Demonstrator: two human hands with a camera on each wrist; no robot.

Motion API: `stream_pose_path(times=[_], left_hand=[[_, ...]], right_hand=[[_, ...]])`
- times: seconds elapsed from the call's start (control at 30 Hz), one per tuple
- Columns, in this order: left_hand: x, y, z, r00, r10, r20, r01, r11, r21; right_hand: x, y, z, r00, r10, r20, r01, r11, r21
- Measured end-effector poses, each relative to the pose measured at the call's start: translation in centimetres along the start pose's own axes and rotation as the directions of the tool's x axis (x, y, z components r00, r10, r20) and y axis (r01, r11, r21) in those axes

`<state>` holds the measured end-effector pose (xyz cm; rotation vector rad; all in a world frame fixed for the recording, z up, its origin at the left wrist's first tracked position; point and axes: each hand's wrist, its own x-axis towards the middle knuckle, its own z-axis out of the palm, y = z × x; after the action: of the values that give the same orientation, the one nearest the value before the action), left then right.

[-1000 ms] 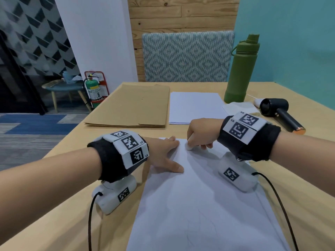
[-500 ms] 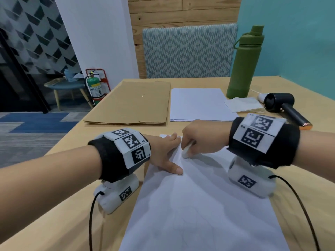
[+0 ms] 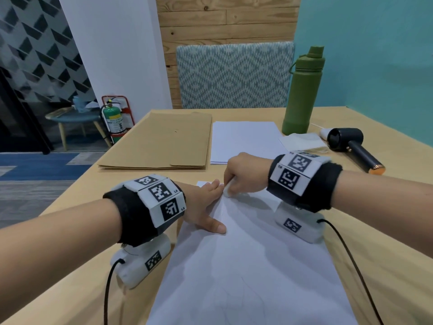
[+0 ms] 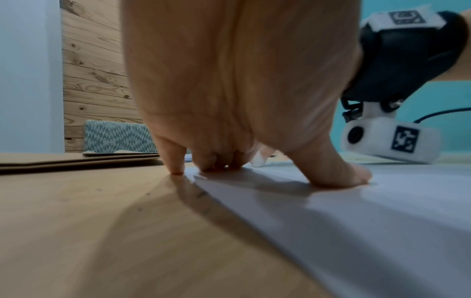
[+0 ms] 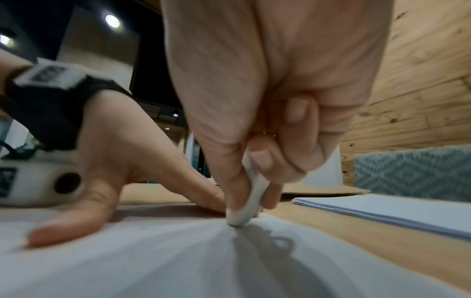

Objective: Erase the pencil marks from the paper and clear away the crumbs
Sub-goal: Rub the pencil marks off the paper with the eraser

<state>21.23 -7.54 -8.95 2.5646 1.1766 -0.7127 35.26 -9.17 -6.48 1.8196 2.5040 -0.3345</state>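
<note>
Wooden table (image 3: 70, 266) before a plank wall and a teal wall, seen from head height. Sheet of paper (image 3: 246, 266) as landmark, lying flat on the table, its near end cut off by the frame edge; faint pencil marks (image 3: 234, 308) near that end, too pale to read. Left hand (image 3: 201, 207) at the far left corner of the paper, fingers straight and spread, thumb and middle fingertips pressing the sheet, little fingertip (image 4: 175, 167) on bare wood just off the edge. Right hand (image 3: 246, 177) just right of it, fingers curled, pinching a white eraser (image 5: 251, 199) between thumb and forefinger, its tip touching the paper; most of the eraser hidden inside the grip. Crumbs impossible to make out. Beyond the paper: brown folder (image 3: 159, 141), stack of white sheets (image 3: 243, 141), green bottle (image 3: 302, 92), pale cloth (image 3: 302, 141), black blower (image 3: 351, 146). Wristband tags with square codes, letters "LA" and "LS" legible on the left band (image 3: 159, 202); print on the fire extinguisher (image 3: 114, 118) past the table too small to read
</note>
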Motion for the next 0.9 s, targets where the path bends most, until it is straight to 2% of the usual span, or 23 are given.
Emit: stream_pose_path(times=[0.07, 0.23, 0.43, 0.6, 0.67, 0.8, 0.9], left_hand=[[-0.1, 0.1, -0.1, 1.0, -0.005, -0.002, 0.005, 1.0, 0.007], [0.2, -0.3, 0.1, 1.0, 0.023, -0.006, -0.023, 1.0, -0.015], [0.0, 0.1, -0.1, 1.0, 0.001, -0.009, -0.001, 1.0, 0.007], [-0.3, 0.2, -0.2, 1.0, 0.014, -0.001, -0.014, 1.0, 0.006], [-0.3, 0.1, -0.1, 1.0, 0.006, 0.001, -0.006, 1.0, 0.007], [-0.5, 0.5, -0.2, 1.0, 0.01, -0.026, -0.01, 1.0, 0.013], [-0.5, 0.5, -0.3, 1.0, 0.0, -0.018, 0.0, 1.0, 0.031]], right_hand=[[0.0, -0.3, 0.2, 1.0, -0.011, 0.018, 0.012, 1.0, -0.017], [-1.9, -0.9, 0.1, 0.982, -0.093, 0.162, 0.086, 0.995, 0.047], [-0.1, -0.3, 0.0, 1.0, -0.003, 0.022, 0.003, 1.0, -0.002], [-1.9, -0.9, 0.1, 0.976, -0.115, 0.186, 0.11, 0.993, 0.037], [-1.6, -0.9, -0.1, 0.979, -0.103, 0.174, 0.101, 0.995, 0.022], [0.0, -0.4, -0.1, 0.999, -0.033, 0.034, 0.033, 0.999, 0.009], [-0.9, -0.8, 0.3, 0.992, -0.098, 0.084, 0.097, 0.995, 0.012]])
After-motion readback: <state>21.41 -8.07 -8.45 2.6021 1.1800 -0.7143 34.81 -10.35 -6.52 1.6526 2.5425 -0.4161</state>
